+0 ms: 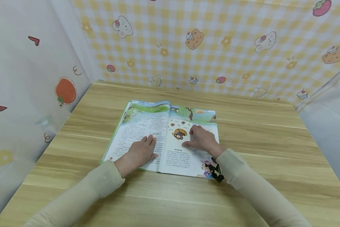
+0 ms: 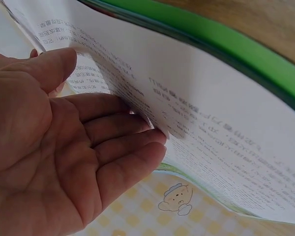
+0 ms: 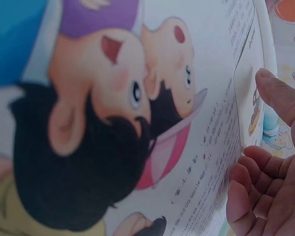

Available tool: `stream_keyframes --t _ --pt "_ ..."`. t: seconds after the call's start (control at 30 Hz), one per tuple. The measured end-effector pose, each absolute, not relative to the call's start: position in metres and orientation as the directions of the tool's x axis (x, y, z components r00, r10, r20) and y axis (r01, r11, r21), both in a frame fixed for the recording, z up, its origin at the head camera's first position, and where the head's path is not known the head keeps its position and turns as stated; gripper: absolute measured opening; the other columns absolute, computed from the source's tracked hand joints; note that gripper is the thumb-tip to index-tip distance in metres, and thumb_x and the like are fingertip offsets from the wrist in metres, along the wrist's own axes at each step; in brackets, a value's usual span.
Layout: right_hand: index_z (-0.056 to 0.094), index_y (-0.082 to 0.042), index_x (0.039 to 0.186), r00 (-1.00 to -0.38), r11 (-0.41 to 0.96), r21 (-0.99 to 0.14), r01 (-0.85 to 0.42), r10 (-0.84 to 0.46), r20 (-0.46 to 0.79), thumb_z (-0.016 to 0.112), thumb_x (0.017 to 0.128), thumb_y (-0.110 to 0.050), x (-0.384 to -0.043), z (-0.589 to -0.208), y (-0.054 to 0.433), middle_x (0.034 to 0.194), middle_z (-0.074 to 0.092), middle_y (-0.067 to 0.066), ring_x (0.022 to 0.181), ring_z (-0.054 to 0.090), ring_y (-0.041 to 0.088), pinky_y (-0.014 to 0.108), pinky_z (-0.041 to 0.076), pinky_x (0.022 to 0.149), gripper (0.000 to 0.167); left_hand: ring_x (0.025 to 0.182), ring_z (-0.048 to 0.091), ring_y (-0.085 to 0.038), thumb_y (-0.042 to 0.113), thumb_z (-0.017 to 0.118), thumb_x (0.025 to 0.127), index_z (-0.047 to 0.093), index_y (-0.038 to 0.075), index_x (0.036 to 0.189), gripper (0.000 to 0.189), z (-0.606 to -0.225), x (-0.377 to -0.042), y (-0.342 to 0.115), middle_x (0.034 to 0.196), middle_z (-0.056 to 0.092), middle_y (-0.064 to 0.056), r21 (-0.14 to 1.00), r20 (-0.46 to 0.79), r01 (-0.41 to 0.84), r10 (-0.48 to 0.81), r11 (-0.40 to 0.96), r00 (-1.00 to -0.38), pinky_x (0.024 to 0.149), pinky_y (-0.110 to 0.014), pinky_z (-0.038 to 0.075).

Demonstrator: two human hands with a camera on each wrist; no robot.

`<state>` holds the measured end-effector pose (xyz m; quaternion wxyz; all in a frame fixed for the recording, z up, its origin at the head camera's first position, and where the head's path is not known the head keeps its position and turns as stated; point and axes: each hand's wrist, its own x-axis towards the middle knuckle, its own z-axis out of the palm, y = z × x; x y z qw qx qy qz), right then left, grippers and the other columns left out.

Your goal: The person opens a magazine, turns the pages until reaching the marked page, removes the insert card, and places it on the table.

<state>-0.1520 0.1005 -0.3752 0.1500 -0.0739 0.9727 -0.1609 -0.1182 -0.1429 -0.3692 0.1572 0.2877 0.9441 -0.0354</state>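
An open picture book with a green cover edge lies on the table. On its right page is a white card with a brown monkey picture and the word "monkey". My left hand rests on the left page near the fold, fingers extended; in the left wrist view its fingertips touch the printed page. Over the card's right side is my right hand, thumb stretched out and the other fingers bent. In the right wrist view these fingertips are right at the edge of the card, with the thumb apart from them.
The wooden table extends around the book on all sides. Behind it hangs a yellow checked cloth with cartoon animals. A white wall covering with printed fruit and hearts borders the left side.
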Motion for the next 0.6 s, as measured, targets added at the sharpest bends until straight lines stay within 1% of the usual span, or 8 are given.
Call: stream_keyframes --t 0.17,0.33,0.47,0.6 --pt "0.053 -0.007 0.105 -0.945 0.944 -0.314 -0.099 -0.188 -0.267 0.076 0.074 -0.046 -0.1515 -0.3763 0.0987 0.090 0.054 0.006 0.067 0.048 0.018 0.028 0.037 0.053 0.055 0.130 0.042 -0.038 0.036 0.052 0.096 0.039 -0.008 0.138 0.062 -0.3682 -0.1185 -0.1424 0.144 0.038 -0.024 0.021 -0.320 0.554 0.531 0.832 -0.785 0.091 -0.047 0.049" --pt "0.054 -0.005 0.108 -0.946 0.948 -0.300 -0.105 -0.188 -0.264 0.077 0.074 -0.043 -0.1524 -0.3772 0.0969 0.092 0.055 0.007 0.069 0.049 0.018 0.027 0.038 0.054 0.056 0.129 0.043 -0.038 0.036 0.053 0.096 0.040 -0.009 0.137 0.062 -0.3680 -0.1187 -0.1427 0.143 0.039 -0.025 0.019 -0.311 0.559 0.536 0.829 -0.785 0.090 -0.048 0.050" --pt "0.055 -0.005 0.110 -0.942 0.952 -0.283 -0.116 -0.196 -0.272 0.077 0.076 -0.042 -0.1536 -0.3768 0.0941 0.094 0.056 0.008 0.072 0.051 0.019 0.029 0.042 0.057 0.055 0.129 0.043 -0.038 0.036 0.052 0.096 0.040 -0.009 0.137 0.062 -0.3676 -0.1190 -0.1426 0.143 0.039 -0.025 0.025 -0.312 0.558 0.537 0.830 -0.784 0.090 -0.049 0.049" --pt "0.057 -0.005 0.108 -0.935 0.956 -0.265 -0.122 -0.201 -0.293 0.076 0.077 -0.039 -0.1546 -0.3753 0.0905 0.097 0.059 0.008 0.075 0.053 0.021 0.033 0.047 0.063 0.050 0.129 0.042 -0.039 0.035 0.052 0.096 0.040 -0.009 0.137 0.062 -0.3686 -0.1192 -0.1427 0.144 0.039 -0.025 0.035 -0.316 0.554 0.535 0.832 -0.784 0.092 -0.049 0.049"
